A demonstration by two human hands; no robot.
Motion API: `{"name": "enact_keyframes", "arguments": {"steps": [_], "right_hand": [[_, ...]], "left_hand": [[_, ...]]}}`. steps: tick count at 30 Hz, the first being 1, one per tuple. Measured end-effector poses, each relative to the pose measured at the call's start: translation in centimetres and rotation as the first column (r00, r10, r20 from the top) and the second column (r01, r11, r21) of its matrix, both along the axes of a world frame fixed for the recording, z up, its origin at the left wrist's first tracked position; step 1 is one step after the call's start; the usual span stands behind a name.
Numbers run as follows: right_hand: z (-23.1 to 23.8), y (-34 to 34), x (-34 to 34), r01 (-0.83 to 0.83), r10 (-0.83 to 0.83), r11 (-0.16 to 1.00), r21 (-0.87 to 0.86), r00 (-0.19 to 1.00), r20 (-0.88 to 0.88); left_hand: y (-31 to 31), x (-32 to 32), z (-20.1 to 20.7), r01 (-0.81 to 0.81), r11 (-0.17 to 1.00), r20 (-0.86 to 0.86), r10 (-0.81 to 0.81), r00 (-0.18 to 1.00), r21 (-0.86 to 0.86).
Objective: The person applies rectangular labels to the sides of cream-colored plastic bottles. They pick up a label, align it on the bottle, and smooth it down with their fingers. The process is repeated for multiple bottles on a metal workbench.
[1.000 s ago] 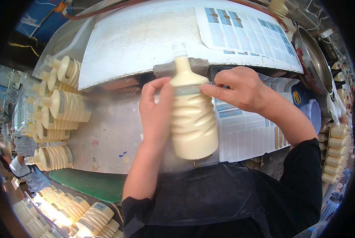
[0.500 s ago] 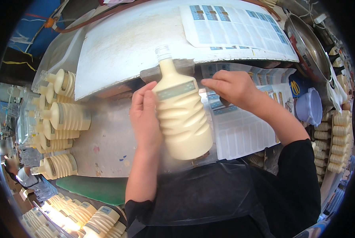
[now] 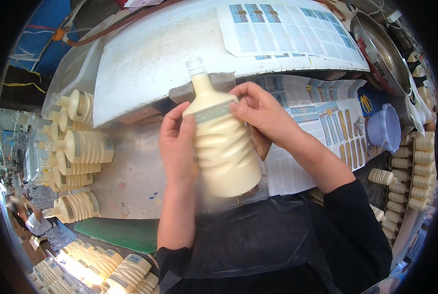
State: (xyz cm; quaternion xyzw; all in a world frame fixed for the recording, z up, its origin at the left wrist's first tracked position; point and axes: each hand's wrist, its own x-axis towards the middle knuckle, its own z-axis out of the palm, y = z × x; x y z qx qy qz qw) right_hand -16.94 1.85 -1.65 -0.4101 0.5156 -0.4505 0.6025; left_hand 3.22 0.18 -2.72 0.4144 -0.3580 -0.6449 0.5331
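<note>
Over the near part of a grey worktop (image 3: 135, 183), held a ribbed cream bottle (image 3: 228, 169), clear neck pointing away and slightly left. Pressed the left hand's (image 3: 177, 144) thumb onto the left end of a blue-grey label strip (image 3: 213, 114), fingers bent against the bottle's side. Pinched the strip's right end and the bottle's shoulder with the right hand (image 3: 265, 115). Had a brown wedge-shaped piece (image 3: 260, 143) beneath that palm, grip unclear, and similar bottles (image 3: 89, 147) at left.
</note>
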Motion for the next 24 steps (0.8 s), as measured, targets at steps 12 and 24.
{"name": "enact_keyframes", "arguments": {"steps": [12, 24], "right_hand": [[-0.4, 0.2, 0.2, 0.017, -0.017, 0.999, -0.03, 1.0, 0.011], [-0.1, 0.3, 0.2, 0.03, -0.032, 0.999, -0.013, 0.993, -0.11]], "left_hand": [[-0.1, 0.2, -0.5, 0.011, 1.0, -0.061, -0.01, 0.998, 0.019], [0.4, -0.1, -0.1, -0.014, 0.999, -0.015, 0.014, 1.0, 0.042]]}}
